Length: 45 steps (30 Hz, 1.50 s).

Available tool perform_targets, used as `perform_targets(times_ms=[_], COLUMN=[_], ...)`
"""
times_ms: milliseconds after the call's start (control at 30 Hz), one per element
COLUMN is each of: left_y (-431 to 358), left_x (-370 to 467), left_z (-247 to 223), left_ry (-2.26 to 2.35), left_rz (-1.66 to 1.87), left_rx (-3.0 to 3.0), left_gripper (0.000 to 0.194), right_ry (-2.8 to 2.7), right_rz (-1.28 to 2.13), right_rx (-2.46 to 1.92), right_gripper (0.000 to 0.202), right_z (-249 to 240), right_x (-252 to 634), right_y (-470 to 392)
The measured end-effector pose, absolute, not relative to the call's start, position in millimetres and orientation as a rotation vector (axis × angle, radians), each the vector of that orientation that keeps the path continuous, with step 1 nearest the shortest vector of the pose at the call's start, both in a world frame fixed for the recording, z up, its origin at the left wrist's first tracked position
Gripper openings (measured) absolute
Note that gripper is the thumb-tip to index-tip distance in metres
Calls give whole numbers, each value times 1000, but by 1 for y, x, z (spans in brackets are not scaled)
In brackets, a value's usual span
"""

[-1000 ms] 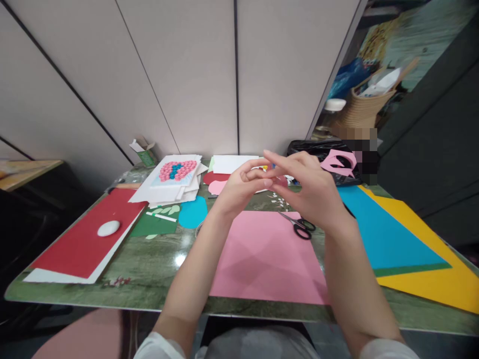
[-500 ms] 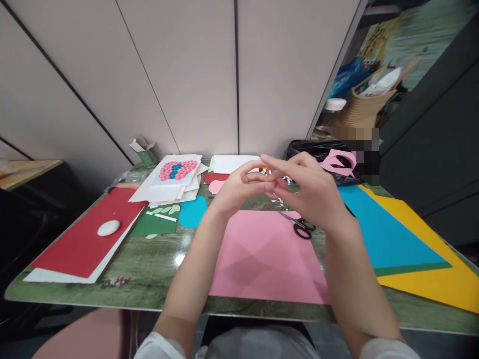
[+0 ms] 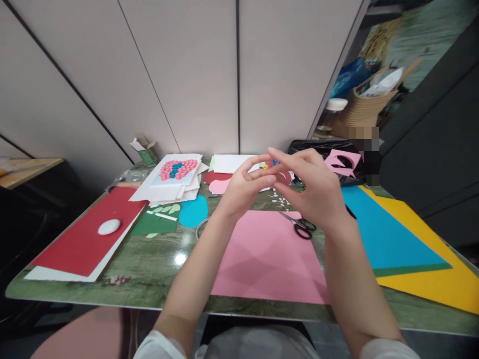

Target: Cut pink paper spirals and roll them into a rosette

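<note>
My left hand [image 3: 245, 187] and my right hand [image 3: 314, 189] are raised above the far part of a pink paper sheet [image 3: 262, 264]. Their fingers are loosely curved and spread, with the fingertips meeting or overlapping. I see nothing gripped in either hand. Black-handled scissors [image 3: 302, 229] lie across the sheet's far right corner, below my right hand. Behind the fingers a round reddish-pink shape [image 3: 285, 178] shows, partly covered. Next to my left forearm is part of a clear ring-shaped object [image 3: 200, 228].
At left, red paper [image 3: 78, 244] carries a white oval object [image 3: 109, 227]. White sheets [image 3: 149, 179] with a pink-and-blue beaded design stand beyond. Blue shape [image 3: 193, 211], green paper [image 3: 144, 225] and a pen [image 3: 161, 216] lie nearby. Blue [image 3: 389, 234] and yellow sheets [image 3: 430, 237] cover the right.
Both hands have shifted slightly to the right and stay joined at the fingertips. The clear ring beside my left forearm now shows. The papers and scissors have not moved.
</note>
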<state>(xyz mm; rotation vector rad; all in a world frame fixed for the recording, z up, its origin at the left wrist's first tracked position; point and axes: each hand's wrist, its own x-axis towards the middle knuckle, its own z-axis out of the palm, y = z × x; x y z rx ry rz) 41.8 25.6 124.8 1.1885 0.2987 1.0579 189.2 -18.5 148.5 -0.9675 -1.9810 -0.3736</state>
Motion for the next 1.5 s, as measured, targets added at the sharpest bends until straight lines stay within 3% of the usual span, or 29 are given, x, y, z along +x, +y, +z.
perform_targets(times_ms=[467, 700, 1000, 1500], left_y=[32, 32, 24, 34], left_x=[13, 21, 39, 21], left_z=[132, 128, 125, 125], left_ry=[427, 390, 310, 385], left_rz=[667, 818, 989, 856], left_rx=[1593, 1432, 1237, 1406], left_gripper=[54, 48, 40, 46], right_ry=[-2397, -2222, -1936, -2245], right_rz=[51, -169, -484, -135], right_rx=[-1187, -1138, -1036, -1143], right_gripper=[44, 36, 41, 38], right_z=[155, 155, 146, 157], right_x=[189, 187, 187, 191], right_y=[-31, -28, -17, -30])
